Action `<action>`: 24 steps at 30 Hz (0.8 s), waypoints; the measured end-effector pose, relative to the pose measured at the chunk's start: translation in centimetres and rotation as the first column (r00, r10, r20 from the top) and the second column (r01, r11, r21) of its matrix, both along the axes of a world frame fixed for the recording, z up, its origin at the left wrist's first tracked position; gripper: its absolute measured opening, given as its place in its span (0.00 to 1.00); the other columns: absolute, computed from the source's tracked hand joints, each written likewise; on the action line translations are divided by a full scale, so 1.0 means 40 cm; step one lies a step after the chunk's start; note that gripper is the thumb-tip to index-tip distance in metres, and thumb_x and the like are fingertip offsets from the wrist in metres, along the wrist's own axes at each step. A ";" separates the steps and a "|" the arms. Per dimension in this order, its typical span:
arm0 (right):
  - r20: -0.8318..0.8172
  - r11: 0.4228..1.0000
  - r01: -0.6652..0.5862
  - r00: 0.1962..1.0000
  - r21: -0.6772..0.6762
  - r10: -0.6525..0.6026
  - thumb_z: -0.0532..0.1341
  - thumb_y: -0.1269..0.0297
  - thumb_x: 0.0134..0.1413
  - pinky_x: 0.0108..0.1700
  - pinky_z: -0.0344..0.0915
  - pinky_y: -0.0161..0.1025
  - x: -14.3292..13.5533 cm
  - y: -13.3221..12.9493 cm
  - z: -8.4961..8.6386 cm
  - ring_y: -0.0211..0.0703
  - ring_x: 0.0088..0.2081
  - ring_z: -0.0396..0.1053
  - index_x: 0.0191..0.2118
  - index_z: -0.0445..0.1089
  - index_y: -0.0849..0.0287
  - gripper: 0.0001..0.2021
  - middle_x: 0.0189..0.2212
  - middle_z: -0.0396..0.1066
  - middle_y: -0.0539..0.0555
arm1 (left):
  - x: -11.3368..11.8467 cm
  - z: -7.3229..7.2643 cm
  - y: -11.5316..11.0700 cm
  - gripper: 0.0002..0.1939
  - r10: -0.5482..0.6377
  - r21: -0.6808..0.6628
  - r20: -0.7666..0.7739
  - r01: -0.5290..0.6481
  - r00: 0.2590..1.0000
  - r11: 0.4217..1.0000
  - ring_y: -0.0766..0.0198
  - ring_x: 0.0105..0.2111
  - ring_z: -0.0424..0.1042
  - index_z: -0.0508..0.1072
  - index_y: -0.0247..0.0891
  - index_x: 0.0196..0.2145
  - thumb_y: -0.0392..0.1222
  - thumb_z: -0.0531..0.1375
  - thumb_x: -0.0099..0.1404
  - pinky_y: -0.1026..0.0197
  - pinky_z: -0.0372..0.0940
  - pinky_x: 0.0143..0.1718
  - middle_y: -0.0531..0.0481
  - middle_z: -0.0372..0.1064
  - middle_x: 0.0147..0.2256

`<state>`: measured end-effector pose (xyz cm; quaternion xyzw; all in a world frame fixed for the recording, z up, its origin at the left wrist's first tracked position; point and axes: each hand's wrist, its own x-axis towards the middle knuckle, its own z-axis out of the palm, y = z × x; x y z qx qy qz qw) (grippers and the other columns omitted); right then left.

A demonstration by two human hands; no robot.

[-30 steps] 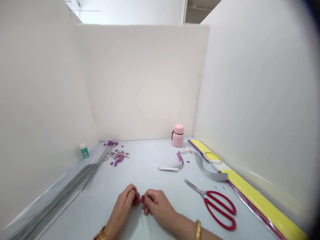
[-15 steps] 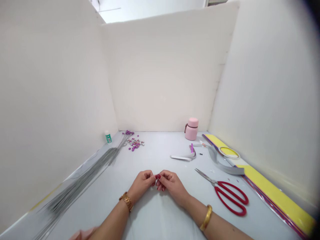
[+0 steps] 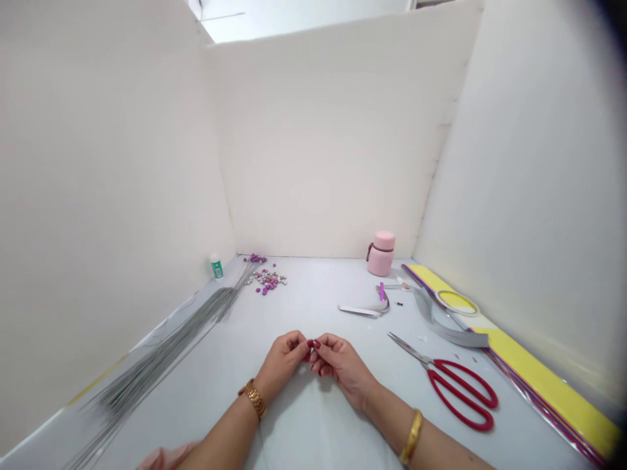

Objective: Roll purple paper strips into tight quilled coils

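Over the front middle of the white table, my left hand [image 3: 289, 352] and my right hand [image 3: 337, 360] meet at the fingertips. Both are closed, thumbs and forefingers pinched together. Whatever lies between the fingertips is too small or too hidden to make out. Right of my right hand lie scissors [image 3: 431, 362] with red handles, blades pointing up and left. Beyond the hands rests a folded pale strip [image 3: 360, 311] with a small purple piece [image 3: 382, 292] at its end.
Grey wires [image 3: 166, 352] lie along the left, near purple and silver star-like pieces [image 3: 268, 281]. A small green-and-white bottle [image 3: 217, 266] and a pink flask [image 3: 382, 253] stand further back. Grey ribbon [image 3: 443, 331], a tape roll [image 3: 457, 302] and yellow sheets [image 3: 533, 372] line the right.
The whole view has shifted a little, so things on the table sit slightly further right. My hands stay together, fingertips still pinched, with only a slight shift of the fingers.
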<state>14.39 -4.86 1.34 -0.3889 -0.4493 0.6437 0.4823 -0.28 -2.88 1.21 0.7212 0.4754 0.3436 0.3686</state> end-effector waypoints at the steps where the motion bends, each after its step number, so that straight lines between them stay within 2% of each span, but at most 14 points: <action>1: 0.011 1.000 0.027 1.000 0.009 -0.027 0.61 0.56 0.44 0.22 0.56 0.29 0.004 0.004 0.000 0.32 0.20 0.65 0.26 0.65 0.63 0.13 0.21 0.70 0.51 | -0.004 0.000 0.002 0.22 0.053 0.034 -0.038 -0.052 0.998 0.998 0.61 0.31 0.68 0.66 0.34 0.30 0.52 0.41 0.63 0.60 0.62 0.34 0.46 0.70 0.29; 4: 0.046 0.987 0.150 0.987 0.050 -0.152 0.60 0.56 0.45 0.23 0.56 0.29 0.028 0.022 -0.004 0.33 0.20 0.65 0.27 0.66 0.62 0.13 0.20 0.69 0.50 | -0.011 -0.005 0.009 0.24 0.178 0.129 -0.172 -0.157 0.969 0.979 0.53 0.48 0.60 0.62 0.29 0.46 0.49 0.38 0.64 0.51 0.52 0.49 0.35 0.63 0.47; 7: 0.080 0.953 0.288 0.952 0.089 -0.295 0.60 0.56 0.45 0.22 0.55 0.29 0.060 0.045 -0.010 0.32 0.19 0.63 0.26 0.65 0.61 0.12 0.19 0.68 0.48 | -0.005 -0.014 0.007 0.25 0.125 0.171 -0.332 -0.071 0.935 0.983 0.50 0.56 0.49 0.60 0.30 0.51 0.49 0.47 0.61 0.48 0.41 0.55 0.35 0.54 0.55; 10: 0.112 0.930 0.350 0.926 0.107 -0.361 0.60 0.57 0.44 0.22 0.55 0.30 0.080 0.060 -0.018 0.33 0.19 0.62 0.24 0.63 0.60 0.11 0.18 0.67 0.48 | 0.009 -0.016 -0.002 0.28 0.053 0.184 -0.460 0.037 0.886 0.982 0.51 0.58 0.43 0.57 0.31 0.54 0.49 0.49 0.59 0.46 0.38 0.55 0.37 0.48 0.58; 15: 0.162 0.932 0.324 0.923 0.165 -0.350 0.60 0.57 0.44 0.20 0.55 0.32 0.076 0.068 -0.027 0.34 0.17 0.61 0.22 0.64 0.60 0.12 0.16 0.66 0.48 | 0.033 0.000 -0.037 0.29 0.026 0.185 -0.581 0.101 0.813 0.978 0.49 0.59 0.40 0.53 0.31 0.57 0.50 0.45 0.62 0.43 0.38 0.55 0.37 0.44 0.59; 18: 0.181 0.930 0.313 0.920 0.192 -0.347 0.60 0.56 0.44 0.20 0.55 0.32 0.072 0.073 -0.030 0.34 0.17 0.61 0.22 0.64 0.60 0.12 0.16 0.66 0.48 | 0.049 0.011 -0.067 0.27 -0.005 0.201 -0.600 0.157 0.800 0.967 0.53 0.59 0.41 0.52 0.38 0.57 0.50 0.43 0.62 0.45 0.38 0.56 0.42 0.44 0.59; 21: 0.202 0.929 0.304 0.916 0.209 -0.346 0.60 0.55 0.43 0.21 0.55 0.32 0.071 0.078 -0.032 0.35 0.17 0.61 0.22 0.64 0.59 0.12 0.16 0.66 0.48 | 0.059 0.015 -0.086 0.27 -0.029 0.226 -0.609 0.207 0.793 0.952 0.52 0.58 0.42 0.51 0.38 0.57 0.50 0.42 0.63 0.44 0.40 0.55 0.40 0.45 0.59; 24: 0.223 0.932 0.291 0.914 0.215 -0.337 0.60 0.55 0.42 0.20 0.55 0.33 0.071 0.083 -0.035 0.36 0.17 0.61 0.21 0.64 0.59 0.13 0.15 0.66 0.48 | 0.060 0.013 -0.088 0.26 -0.017 0.241 -0.590 0.197 0.807 0.950 0.52 0.58 0.43 0.52 0.39 0.56 0.50 0.44 0.62 0.44 0.41 0.54 0.40 0.46 0.59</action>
